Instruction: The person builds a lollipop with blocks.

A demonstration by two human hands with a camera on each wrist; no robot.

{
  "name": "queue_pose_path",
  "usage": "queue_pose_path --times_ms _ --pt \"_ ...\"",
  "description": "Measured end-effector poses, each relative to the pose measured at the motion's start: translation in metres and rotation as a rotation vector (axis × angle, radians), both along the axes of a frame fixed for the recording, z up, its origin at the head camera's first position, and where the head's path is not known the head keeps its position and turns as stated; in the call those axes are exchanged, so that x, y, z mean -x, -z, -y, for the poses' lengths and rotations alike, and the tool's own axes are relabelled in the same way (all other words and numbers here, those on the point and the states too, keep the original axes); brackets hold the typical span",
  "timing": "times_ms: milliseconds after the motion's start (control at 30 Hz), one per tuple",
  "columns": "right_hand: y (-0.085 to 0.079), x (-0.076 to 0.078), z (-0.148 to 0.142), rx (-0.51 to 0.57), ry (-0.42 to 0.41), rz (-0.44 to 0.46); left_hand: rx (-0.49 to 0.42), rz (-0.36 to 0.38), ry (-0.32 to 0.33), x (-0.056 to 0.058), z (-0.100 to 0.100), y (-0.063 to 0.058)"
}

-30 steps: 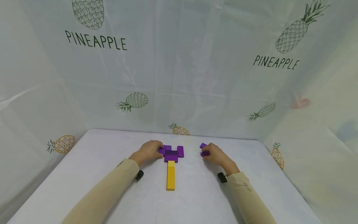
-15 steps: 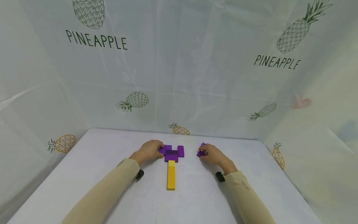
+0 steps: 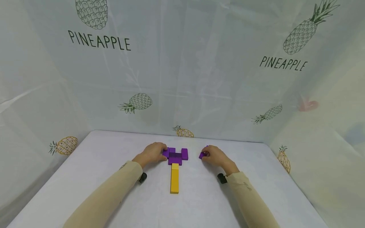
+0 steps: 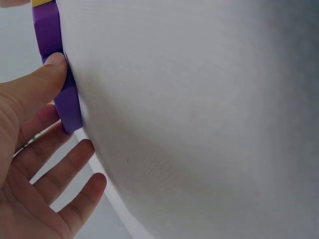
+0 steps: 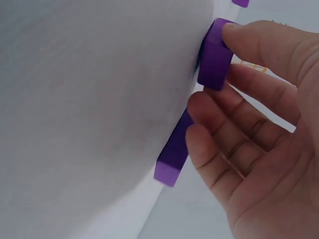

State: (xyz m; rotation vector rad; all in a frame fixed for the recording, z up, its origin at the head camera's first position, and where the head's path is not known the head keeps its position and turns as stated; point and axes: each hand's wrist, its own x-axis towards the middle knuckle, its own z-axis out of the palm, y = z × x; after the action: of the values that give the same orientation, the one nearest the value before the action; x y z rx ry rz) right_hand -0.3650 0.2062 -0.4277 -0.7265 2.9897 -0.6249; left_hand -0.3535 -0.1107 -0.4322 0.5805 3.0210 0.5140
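Note:
My left hand (image 3: 153, 153) holds the leftmost purple block (image 3: 166, 153) of a small cluster between thumb and forefinger. Its other fingers are spread in the left wrist view. That cluster also has a purple block (image 3: 184, 154) at its right side and one (image 3: 175, 161) at its front. Yellow pieces (image 3: 174, 182) run from there toward me in a straight strip. To the right of the cluster, my right hand (image 3: 215, 156) pinches a separate purple block (image 5: 215, 57) with thumb and fingertips. Another purple block (image 5: 172, 154) lies behind that hand, mostly hidden in the head view.
Everything lies on a white-covered table (image 3: 137, 202). A pale curtain (image 3: 199, 69) printed with pineapples stands along its back and sides. Both wrists carry a small black device, one (image 3: 143, 177) on the left and one (image 3: 222, 178) on the right.
My right hand has slid left toward the cluster with its purple block, away from the other loose block. The left hand and the cluster have stayed in place.

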Motion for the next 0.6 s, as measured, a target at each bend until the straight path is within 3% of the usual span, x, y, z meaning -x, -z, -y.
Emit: queue_pose_path --times_ms 300,600 --pt "-0.007 0.013 0.023 0.026 -0.027 -0.045 -0.002 -0.021 0.016 0.0 0.001 -0.001" --pt "-0.012 0.021 0.053 0.036 -0.093 -0.017 -0.007 -0.021 0.018 0.0 0.003 0.0"
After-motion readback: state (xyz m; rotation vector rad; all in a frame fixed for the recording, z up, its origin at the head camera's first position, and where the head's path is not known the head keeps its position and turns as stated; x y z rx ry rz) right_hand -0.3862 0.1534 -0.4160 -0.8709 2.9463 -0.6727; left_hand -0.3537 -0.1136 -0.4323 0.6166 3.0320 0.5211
